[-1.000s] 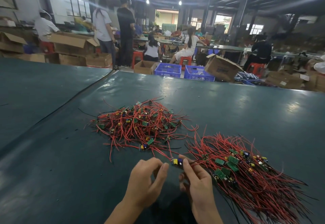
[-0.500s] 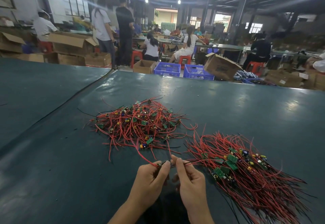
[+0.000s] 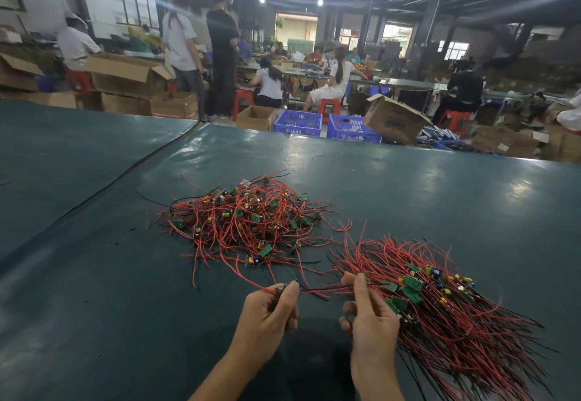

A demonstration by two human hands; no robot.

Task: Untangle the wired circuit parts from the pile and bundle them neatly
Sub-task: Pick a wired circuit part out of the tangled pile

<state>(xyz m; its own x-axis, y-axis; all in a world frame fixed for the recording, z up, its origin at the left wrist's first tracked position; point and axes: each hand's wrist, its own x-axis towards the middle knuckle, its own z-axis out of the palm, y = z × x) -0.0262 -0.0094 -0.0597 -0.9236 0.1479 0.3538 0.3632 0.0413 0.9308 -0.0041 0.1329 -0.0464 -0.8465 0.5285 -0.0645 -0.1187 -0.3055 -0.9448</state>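
Just between pile (image 3: 242, 221) and bundle (image 3: 446, 312) — left hand (image 3: 267, 315) and right hand (image 3: 371, 322) pinching one wired part (image 3: 283, 288), broad mat (image 3: 424, 186) beyond

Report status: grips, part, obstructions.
Left grip pinches the wired part. Right grip pinches its wires, stretched between. Tangled pile ahead, bundle right. Nothing blocking.

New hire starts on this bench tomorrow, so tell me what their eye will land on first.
Two red masses on the dark green table: a tangled pile at centre and, to its right, a combed-out bundle with wires lying parallel. In front, the left hand and right hand hold one wired part between them.
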